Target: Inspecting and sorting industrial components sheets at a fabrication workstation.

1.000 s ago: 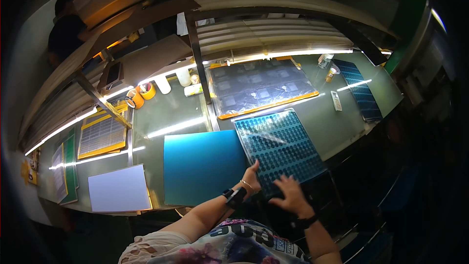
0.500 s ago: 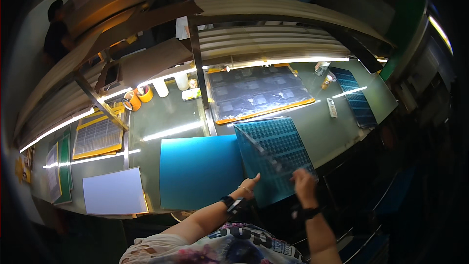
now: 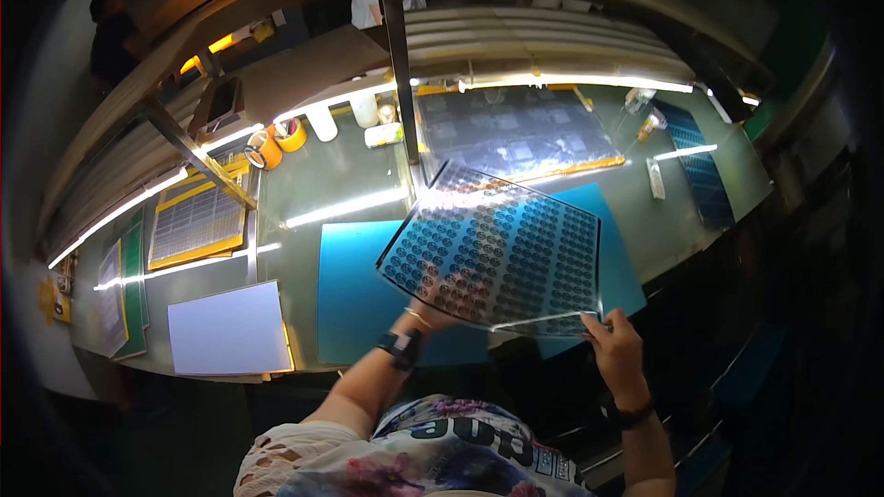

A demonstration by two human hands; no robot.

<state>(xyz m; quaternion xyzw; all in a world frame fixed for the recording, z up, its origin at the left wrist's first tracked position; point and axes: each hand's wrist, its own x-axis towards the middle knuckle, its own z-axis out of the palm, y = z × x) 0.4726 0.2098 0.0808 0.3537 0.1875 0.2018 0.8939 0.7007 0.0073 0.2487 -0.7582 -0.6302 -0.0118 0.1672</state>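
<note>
A clear film (image 3: 543, 248) with rows of dark round marks is lifted and tilted above the bench. At its near right corner, my right hand (image 3: 617, 342) pinches the edge between thumb and fingers. My left hand (image 3: 451, 299) shows through the film from beneath, fingers spread against or close to its underside; whether it touches I cannot tell. Under the film lie two blue sheets, a left blue sheet (image 3: 354, 285) and a right blue sheet (image 3: 612, 239), both partly covered by it.
A white panel (image 3: 230, 327) lies at the near left. Behind it sits a yellow-edged grid panel (image 3: 195, 225). Orange tape rolls (image 3: 264, 149) and a white bottle (image 3: 322, 122) stand at the back. A dark patterned panel (image 3: 704, 166) lies far right, and a post (image 3: 398, 64) rises mid-bench.
The clear film has come up off the right blue sheet and swung left. My right hand grips its corner; my left hand has moved left and beneath it. The view has shifted slightly.
</note>
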